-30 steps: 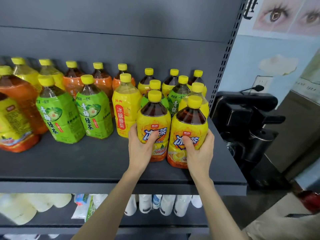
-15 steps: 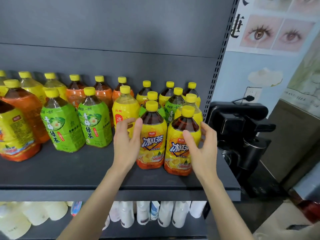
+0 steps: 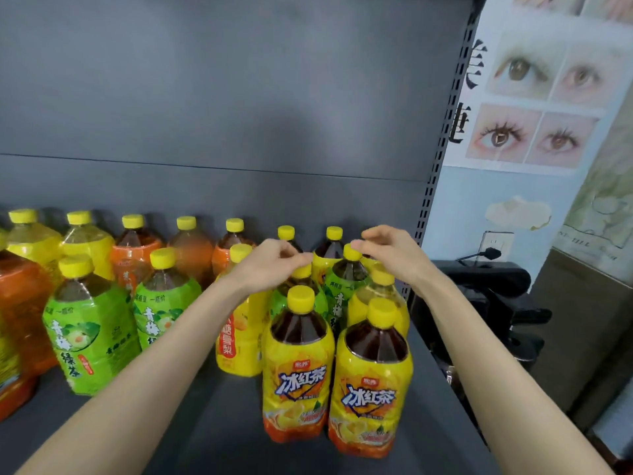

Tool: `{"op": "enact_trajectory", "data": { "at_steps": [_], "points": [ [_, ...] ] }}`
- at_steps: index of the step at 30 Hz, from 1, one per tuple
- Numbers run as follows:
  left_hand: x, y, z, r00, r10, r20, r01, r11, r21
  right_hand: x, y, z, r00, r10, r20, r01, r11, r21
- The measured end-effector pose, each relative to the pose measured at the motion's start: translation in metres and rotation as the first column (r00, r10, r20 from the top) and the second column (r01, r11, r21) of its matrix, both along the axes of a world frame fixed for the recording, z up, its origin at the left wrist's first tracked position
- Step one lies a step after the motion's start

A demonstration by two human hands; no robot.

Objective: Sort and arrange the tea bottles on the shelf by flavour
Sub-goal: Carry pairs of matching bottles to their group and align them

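Observation:
Two yellow iced black tea bottles (image 3: 298,371) (image 3: 371,389) stand side by side at the front right of the dark shelf (image 3: 222,426). Directly behind them stand two green tea bottles with yellow caps (image 3: 301,271) (image 3: 352,252). My left hand (image 3: 270,265) reaches over the front pair, its fingertips loosely curled just above the left green bottle's cap. At the right green bottle's cap, the curled fingertips of my right hand (image 3: 390,255) hover. Neither hand holds a bottle. More yellow-capped bottles stand behind, partly hidden by my hands.
A yellow pear-drink bottle (image 3: 239,337) stands left of the front pair. Two green tea bottles (image 3: 89,337) (image 3: 161,310) and orange bottles (image 3: 20,303) fill the left. The perforated shelf upright (image 3: 442,166) bounds the right side; a black machine (image 3: 496,286) sits beyond it.
Both hands let go of the two front iced tea bottles and rose, reaching back over them to the caps of the green bottles behind. The camera moved closer and tilted up.

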State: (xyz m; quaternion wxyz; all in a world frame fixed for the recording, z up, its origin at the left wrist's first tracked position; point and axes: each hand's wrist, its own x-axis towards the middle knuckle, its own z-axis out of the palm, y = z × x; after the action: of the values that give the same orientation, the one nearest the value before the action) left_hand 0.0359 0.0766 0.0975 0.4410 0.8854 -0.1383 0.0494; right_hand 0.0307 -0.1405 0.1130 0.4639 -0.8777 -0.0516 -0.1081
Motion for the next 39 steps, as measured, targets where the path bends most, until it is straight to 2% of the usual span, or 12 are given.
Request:
{"op": "enact_trajectory", "data": {
  "at_steps": [6, 8, 11, 17, 21, 23, 26, 31, 34, 39],
  "points": [
    [0.019, 0.004, -0.007, 0.980, -0.191, -0.045, 0.191, 0.982, -0.007, 0.039, -0.007, 0.005, 0.968, 0.114, -0.225, -0.130, 0.990, -0.054],
    [0.026, 0.001, -0.011, 0.985, -0.171, -0.007, 0.171, 0.985, 0.003, 0.048, -0.009, 0.002, 0.960, 0.125, -0.251, -0.150, 0.986, -0.080],
    [0.035, -0.006, -0.019, 0.994, -0.067, 0.083, 0.069, 0.998, -0.011, 0.056, -0.014, -0.003, 0.941, 0.178, -0.288, -0.196, 0.980, -0.036],
    [0.037, -0.014, -0.031, 0.990, -0.088, 0.114, 0.092, 0.995, -0.027, 0.062, -0.019, -0.019, 0.928, 0.284, -0.240, -0.268, 0.958, 0.100],
    [0.037, -0.016, -0.028, 0.984, -0.029, 0.176, 0.032, 0.999, -0.012, 0.061, -0.018, -0.015, 0.930, 0.307, -0.201, -0.295, 0.951, 0.088],
    [0.037, -0.017, -0.021, 0.976, 0.002, 0.216, 0.000, 1.000, -0.010, 0.060, -0.019, -0.008, 0.938, 0.305, -0.163, -0.297, 0.952, 0.071],
    [0.038, -0.015, 0.000, 0.959, 0.068, 0.274, -0.044, 0.995, -0.093, 0.057, -0.017, 0.011, 0.946, 0.311, -0.087, -0.307, 0.950, 0.056],
    [0.029, -0.011, 0.053, 0.892, 0.151, 0.426, -0.053, 0.971, -0.232, 0.040, -0.004, 0.063, 0.946, 0.304, 0.108, -0.317, 0.940, 0.125],
    [0.019, -0.004, 0.084, 0.835, 0.222, 0.503, -0.056, 0.945, -0.323, 0.018, 0.012, 0.097, 0.917, 0.279, 0.284, -0.332, 0.930, 0.157],
    [-0.011, 0.012, 0.121, 0.716, 0.315, 0.623, -0.061, 0.917, -0.394, -0.023, 0.041, 0.137, 0.811, 0.236, 0.535, -0.383, 0.906, 0.181]
  ]
}}
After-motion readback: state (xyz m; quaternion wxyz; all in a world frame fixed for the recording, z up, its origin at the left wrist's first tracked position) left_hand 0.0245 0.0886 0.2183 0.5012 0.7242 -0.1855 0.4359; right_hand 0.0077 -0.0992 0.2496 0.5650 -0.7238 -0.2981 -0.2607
